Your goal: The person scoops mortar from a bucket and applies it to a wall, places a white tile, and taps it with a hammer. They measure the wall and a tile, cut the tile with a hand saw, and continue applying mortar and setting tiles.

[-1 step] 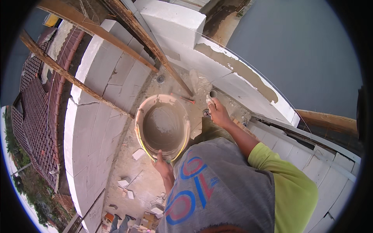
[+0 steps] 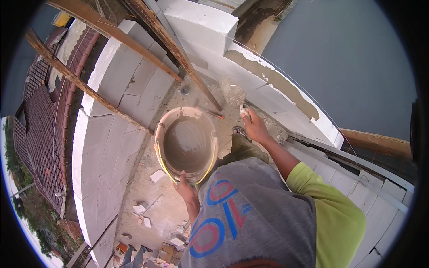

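Observation:
My left hand (image 2: 187, 191) grips the near rim of a pale orange bucket (image 2: 158, 149), by its yellow handle. Grey wet mortar (image 2: 185, 142) lines the inside and fills the bottom. To the right of the bucket, my right hand (image 2: 254, 125) is closed around a pale, mortar-smeared tool handle (image 2: 244, 110); the tool's head is hard to make out against the crumpled, translucent shape behind it. An orange-tipped rod (image 2: 216, 115) lies on the floor just beyond the bucket.
White block walls (image 2: 96, 169) enclose the dusty floor, one topped with mortar (image 2: 277, 80). Wooden poles (image 2: 196, 78) lean across the upper left. Tiled roofs (image 2: 38, 147) lie beyond. Broken block pieces (image 2: 157, 175) are scattered below left. Another person's legs (image 2: 134, 255) show at the bottom.
My right hand has moved slightly up and to the right, and the translucent shape above it shows more. The bucket and my left hand are almost unchanged.

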A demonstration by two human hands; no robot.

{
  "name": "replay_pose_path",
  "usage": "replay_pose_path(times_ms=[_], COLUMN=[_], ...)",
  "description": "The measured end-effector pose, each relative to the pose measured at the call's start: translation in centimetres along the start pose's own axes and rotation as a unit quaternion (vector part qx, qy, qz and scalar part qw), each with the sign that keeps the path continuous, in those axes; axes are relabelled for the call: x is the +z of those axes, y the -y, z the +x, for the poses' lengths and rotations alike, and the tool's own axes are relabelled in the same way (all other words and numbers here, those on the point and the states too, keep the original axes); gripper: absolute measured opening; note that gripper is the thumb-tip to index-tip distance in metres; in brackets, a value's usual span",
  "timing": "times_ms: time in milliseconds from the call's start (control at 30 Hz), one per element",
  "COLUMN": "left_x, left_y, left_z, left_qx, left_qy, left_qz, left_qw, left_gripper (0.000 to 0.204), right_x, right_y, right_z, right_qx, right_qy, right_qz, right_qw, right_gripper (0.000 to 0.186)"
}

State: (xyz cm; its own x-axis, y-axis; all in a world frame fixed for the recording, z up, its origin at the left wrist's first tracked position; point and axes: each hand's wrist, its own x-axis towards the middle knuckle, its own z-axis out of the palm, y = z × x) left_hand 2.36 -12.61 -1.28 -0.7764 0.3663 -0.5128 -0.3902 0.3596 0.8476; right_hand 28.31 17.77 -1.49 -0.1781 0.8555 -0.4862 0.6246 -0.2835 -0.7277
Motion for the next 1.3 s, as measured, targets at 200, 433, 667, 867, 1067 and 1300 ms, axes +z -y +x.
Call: replay_pose_path(times_ms=[200, 433, 667, 867, 1067, 1300], left_x=[5.8, 9.3, 11.4, 13.0, 14.6, 16.8], left_y=[-2.1, -0.4, 1.0, 1.5, 1.7, 2.3], left_z=[-3.5, -7.4, -9.1, -9.6, -10.3, -12.1], left_qx=[-0.047, -0.014, -0.02, 0.004, 0.02, 0.006], left_qy=[-0.024, -0.021, -0.027, -0.026, -0.025, -0.073], left_qz=[-0.197, -0.212, -0.214, -0.207, -0.202, -0.122], left_qw=[0.979, 0.977, 0.976, 0.978, 0.979, 0.99], left_gripper=[0.038, 0.037, 0.029, 0.019, 0.019, 0.035], right_x=[-11.5, -17.8, -22.6, -18.9, -9.6, -9.4], right_y=[5.5, 4.4, -5.3, 2.0, 8.4, 7.8], right_z=[11.1, 12.9, 3.5, -2.6, -2.2, -4.3], right_qx=[0.004, 0.099, 0.12, -0.307, -0.419, -0.351], right_qy=[0.017, 0.091, 0.057, 0.111, 0.19, 0.381], right_qz=[-0.147, -0.029, 0.031, -0.358, -0.685, -0.613], right_qw=[0.989, 0.99, 0.991, 0.875, 0.564, 0.597], right_gripper=[0.046, 0.046, 0.047, 0.038, 0.026, 0.027])
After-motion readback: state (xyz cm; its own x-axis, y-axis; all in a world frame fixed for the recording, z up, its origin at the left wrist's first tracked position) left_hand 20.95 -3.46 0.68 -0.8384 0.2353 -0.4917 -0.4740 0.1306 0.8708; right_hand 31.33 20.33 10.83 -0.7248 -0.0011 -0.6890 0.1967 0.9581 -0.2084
